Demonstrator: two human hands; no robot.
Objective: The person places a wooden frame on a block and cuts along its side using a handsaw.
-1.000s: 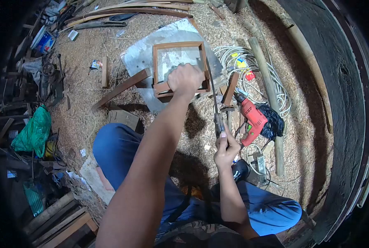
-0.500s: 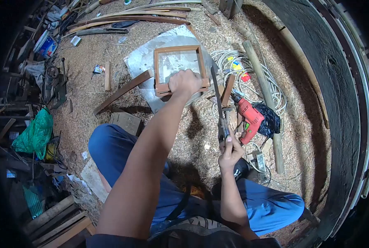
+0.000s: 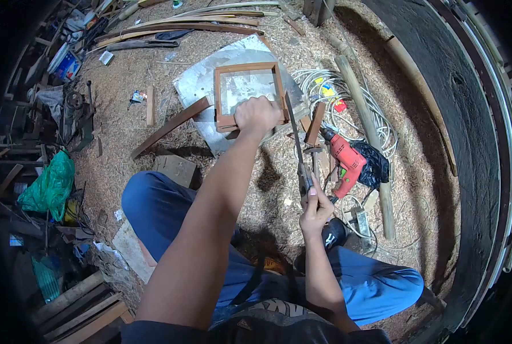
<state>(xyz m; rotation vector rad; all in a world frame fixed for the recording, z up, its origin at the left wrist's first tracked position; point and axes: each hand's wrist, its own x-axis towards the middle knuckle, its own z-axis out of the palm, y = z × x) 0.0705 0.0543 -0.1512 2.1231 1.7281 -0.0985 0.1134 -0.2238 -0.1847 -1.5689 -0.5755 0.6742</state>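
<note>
My left hand [image 3: 258, 116] is closed over the near rail of a rectangular wooden frame [image 3: 217, 86], which rests on a grey metal sheet [image 3: 195, 77]. In my right hand [image 3: 316, 209] is the handle end of a long, thin, dark blade-like tool [image 3: 295, 129]. That tool points away from me, and its far part lies along the right side of the frame. Whether its edge touches the wood is hard to tell. A short wooden piece [image 3: 315, 123] stands just right of the tool.
A red drill [image 3: 347, 163] lies at the right beside a black plastic bag [image 3: 374, 166], coiled cable [image 3: 389, 135] and a long pole [image 3: 362, 103]. A wooden strip [image 3: 170, 127] leans left of the frame. Long strips [image 3: 210, 20] lie at the back, a green bag [image 3: 52, 186] at left.
Across the frames the tool has shifted away from the frame's right side and back against it, my right hand moving with it. My left hand stays on the frame. The view has shifted slightly.
</note>
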